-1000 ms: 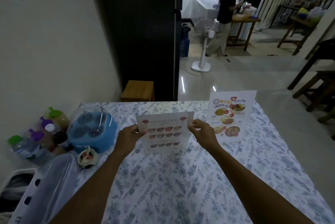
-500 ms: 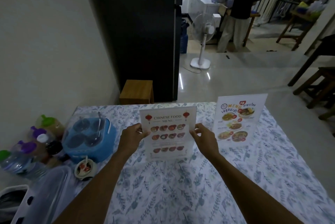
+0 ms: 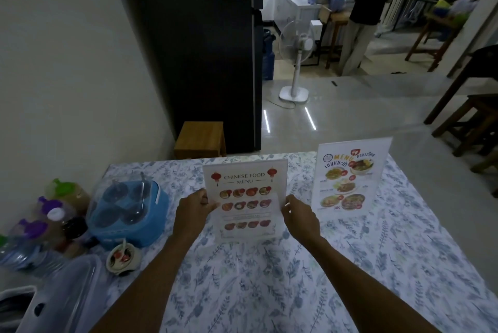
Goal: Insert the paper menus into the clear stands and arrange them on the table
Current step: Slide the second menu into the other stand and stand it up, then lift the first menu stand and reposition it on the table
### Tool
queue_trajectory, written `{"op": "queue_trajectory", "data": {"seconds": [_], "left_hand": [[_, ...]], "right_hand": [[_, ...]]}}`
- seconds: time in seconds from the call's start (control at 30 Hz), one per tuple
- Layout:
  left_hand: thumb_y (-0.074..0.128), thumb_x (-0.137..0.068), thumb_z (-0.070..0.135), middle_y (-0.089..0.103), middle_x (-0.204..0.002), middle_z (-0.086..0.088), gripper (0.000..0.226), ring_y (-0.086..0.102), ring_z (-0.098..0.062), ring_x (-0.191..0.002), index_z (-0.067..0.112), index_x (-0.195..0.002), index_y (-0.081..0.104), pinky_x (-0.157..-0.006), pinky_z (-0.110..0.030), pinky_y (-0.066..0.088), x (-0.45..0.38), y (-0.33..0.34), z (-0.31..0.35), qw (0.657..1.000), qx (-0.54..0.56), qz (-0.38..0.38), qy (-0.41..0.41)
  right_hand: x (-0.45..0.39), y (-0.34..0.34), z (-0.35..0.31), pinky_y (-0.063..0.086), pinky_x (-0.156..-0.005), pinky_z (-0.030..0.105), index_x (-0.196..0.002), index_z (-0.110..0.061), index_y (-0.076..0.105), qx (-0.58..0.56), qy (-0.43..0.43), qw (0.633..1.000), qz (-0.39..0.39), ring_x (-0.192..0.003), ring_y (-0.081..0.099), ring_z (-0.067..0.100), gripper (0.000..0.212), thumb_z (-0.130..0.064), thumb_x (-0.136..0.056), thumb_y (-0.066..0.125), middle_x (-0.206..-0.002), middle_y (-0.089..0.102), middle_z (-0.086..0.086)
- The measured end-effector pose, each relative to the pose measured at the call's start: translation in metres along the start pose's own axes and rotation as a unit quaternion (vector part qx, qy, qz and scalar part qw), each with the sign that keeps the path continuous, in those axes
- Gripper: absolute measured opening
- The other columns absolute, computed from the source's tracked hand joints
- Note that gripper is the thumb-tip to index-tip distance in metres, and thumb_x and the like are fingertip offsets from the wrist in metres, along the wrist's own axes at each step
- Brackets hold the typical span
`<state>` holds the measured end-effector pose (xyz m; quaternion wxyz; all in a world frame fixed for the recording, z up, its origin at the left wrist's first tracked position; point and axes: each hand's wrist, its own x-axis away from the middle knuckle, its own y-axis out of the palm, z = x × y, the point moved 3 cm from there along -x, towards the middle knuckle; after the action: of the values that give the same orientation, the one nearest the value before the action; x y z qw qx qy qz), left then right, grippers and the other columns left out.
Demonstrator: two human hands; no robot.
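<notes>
A clear stand with the Chinese food menu [image 3: 244,198] stands upright on the flowered tablecloth [image 3: 296,279], its base touching the cloth. My left hand [image 3: 194,207] grips its left edge and my right hand [image 3: 297,215] holds its right edge with fingers slightly spread. A second clear stand with a colourful Thai menu [image 3: 350,179] stands upright to the right, near the table's far edge, untouched.
At the table's left are a blue condiment caddy [image 3: 129,214], sauce bottles [image 3: 54,214], a small sauce dish [image 3: 122,258] and a clear plastic box [image 3: 62,297]. Beyond the table stand a wooden stool [image 3: 200,138], a fan [image 3: 295,63] and a person [image 3: 369,9].
The Chinese menu stand went from tilted back and lifted to upright and resting on the table. Both hands stayed on its side edges. The view shifted a little lower.
</notes>
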<state>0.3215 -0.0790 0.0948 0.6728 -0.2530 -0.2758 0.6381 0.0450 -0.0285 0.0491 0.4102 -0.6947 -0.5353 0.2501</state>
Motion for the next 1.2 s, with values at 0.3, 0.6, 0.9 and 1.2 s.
{"op": "queue_trajectory", "data": {"seconds": [0.3, 0.6, 0.9, 1.2], "left_hand": [[0.063, -0.086, 0.055, 0.062, -0.129, -0.017, 0.069, 0.064, -0.033, -0.110, 0.007, -0.131, 0.045, -0.085, -0.040, 0.053, 0.014, 0.030, -0.027, 0.979, -0.117, -0.105, -0.133], [0.035, -0.080, 0.081, 0.067, -0.119, -0.015, 0.088, 0.065, -0.028, -0.105, 0.006, -0.117, 0.062, -0.088, -0.035, 0.052, 0.037, 0.118, -0.024, 0.930, -0.212, -0.285, -0.096], [0.044, -0.086, 0.073, 0.051, -0.145, -0.015, 0.093, 0.053, -0.030, -0.128, 0.017, -0.155, 0.017, -0.102, -0.043, 0.047, 0.049, 0.219, 0.092, 0.929, -0.184, -0.322, 0.022], [0.055, -0.086, 0.064, 0.041, -0.154, -0.014, 0.101, 0.049, -0.031, -0.133, 0.015, -0.156, 0.001, -0.105, -0.045, 0.045, -0.003, 0.263, 0.147, 0.978, -0.090, -0.184, -0.035]], "right_hand": [[0.009, -0.006, 0.019, 0.055, -0.083, 0.037, -0.127, -0.024, 0.057, -0.016, 0.010, 1.000, -0.023, -0.105, 0.067, 0.020, 0.031, -0.035, -0.098, 0.055, -0.119, 0.070, -0.002], [0.024, -0.058, 0.095, 0.051, -0.084, 0.035, -0.127, -0.025, 0.056, -0.016, 0.088, 0.996, -0.008, -0.109, 0.064, 0.017, 0.035, -0.039, -0.096, 0.058, -0.117, 0.070, -0.003], [0.005, -0.114, 0.175, 0.055, -0.082, 0.038, -0.121, -0.022, 0.057, -0.033, 0.127, 0.991, 0.021, -0.100, 0.067, 0.020, 0.032, -0.041, -0.094, 0.059, -0.107, 0.073, -0.001], [-0.058, -0.142, 0.249, 0.050, -0.081, 0.034, -0.129, -0.020, 0.053, -0.060, 0.155, 0.986, -0.017, -0.107, 0.065, 0.025, 0.044, -0.044, -0.093, 0.061, -0.116, 0.071, 0.004]]}}
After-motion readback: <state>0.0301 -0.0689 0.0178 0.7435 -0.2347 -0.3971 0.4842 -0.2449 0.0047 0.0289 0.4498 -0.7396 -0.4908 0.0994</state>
